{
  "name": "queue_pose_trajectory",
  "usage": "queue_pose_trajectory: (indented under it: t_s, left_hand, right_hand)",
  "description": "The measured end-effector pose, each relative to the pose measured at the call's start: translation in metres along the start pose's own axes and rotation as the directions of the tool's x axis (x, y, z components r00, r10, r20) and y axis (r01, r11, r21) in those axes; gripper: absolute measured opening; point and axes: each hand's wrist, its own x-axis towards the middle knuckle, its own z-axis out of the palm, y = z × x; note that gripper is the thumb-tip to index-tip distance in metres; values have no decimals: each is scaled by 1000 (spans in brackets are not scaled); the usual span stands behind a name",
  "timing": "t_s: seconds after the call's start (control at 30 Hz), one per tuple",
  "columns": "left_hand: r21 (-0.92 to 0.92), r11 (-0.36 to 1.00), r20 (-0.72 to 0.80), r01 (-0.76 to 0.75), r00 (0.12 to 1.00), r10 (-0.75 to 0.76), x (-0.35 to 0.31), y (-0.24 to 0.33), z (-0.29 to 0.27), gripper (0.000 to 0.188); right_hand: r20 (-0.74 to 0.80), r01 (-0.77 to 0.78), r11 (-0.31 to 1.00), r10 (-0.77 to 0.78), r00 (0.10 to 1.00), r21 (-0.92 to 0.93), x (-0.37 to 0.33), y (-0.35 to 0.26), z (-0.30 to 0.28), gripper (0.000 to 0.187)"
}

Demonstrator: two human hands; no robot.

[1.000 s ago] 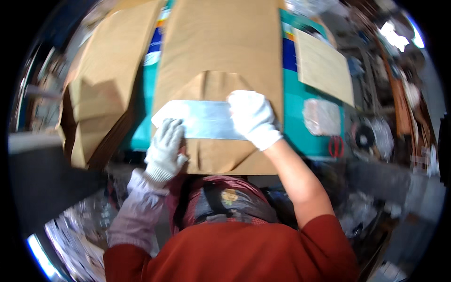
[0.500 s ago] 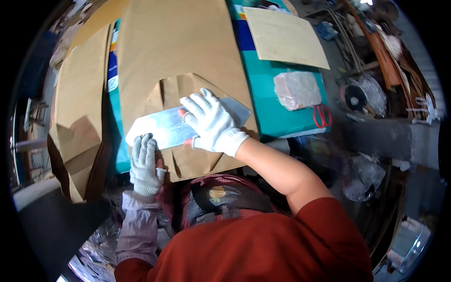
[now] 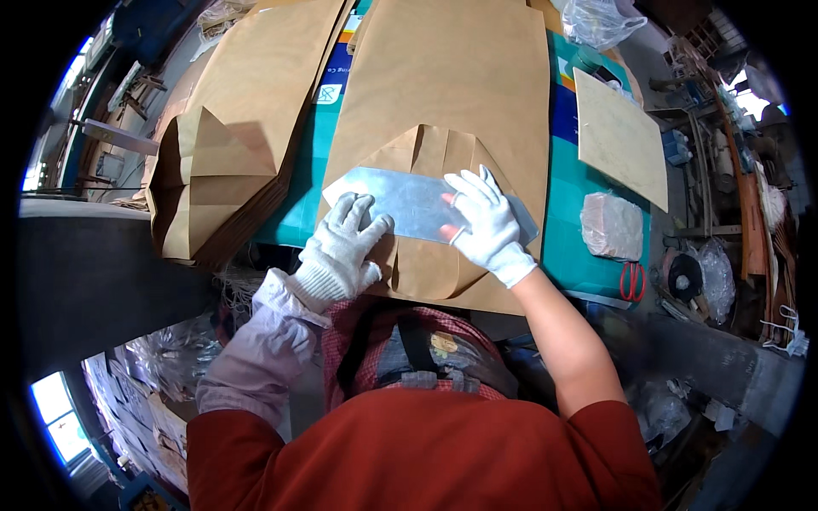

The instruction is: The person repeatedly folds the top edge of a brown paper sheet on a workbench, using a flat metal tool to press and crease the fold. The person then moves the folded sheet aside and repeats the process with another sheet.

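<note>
A smooth silvery metal plate (image 3: 400,203), long with angled ends, lies across the folded bottom end of a large brown paper bag (image 3: 452,72). Creased bag flaps (image 3: 426,266) show above and below it. My right hand (image 3: 487,226), in a white glove with bare thumb and index tips, rests on the plate's right part, its fingers spread. Fingers stretched out, my left hand (image 3: 341,247) lies at the plate's lower left edge in a greyish-white glove. What is under its fingertips I cannot make out.
At left, a stack of brown paper bags (image 3: 226,166) has its folded end toward me. On the green work surface (image 3: 558,260) at right are a pale board (image 3: 620,140), a plastic-wrapped block (image 3: 612,226) and red-handled scissors (image 3: 632,281). A clear plastic bag (image 3: 601,21) sits at the far right.
The whole view has shifted, with the bags now further right in the picture. My left hand has turned, its fingers now pointing up and right at the plate's lower edge. The right hand stays on the plate.
</note>
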Motion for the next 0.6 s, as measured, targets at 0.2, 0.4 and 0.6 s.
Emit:
queue_pose_trajectory:
  t_s: [0.2, 0.4, 0.6]
  left_hand:
    - [169, 981, -41, -99, 993, 107, 4, 1, -3, 69]
    - [155, 964, -445, -217, 856, 264, 25, -23, 46, 24]
    - [-365, 876, 19, 314, 944, -330, 43, -23, 27, 30]
  right_hand:
    - [116, 130, 992, -128, 985, -2, -38, 5, -34, 44]
    - [-65, -136, 982, 128, 990, -134, -60, 5, -21, 31]
    - [-30, -438, 866, 444, 895, -242, -44, -6, -23, 50]
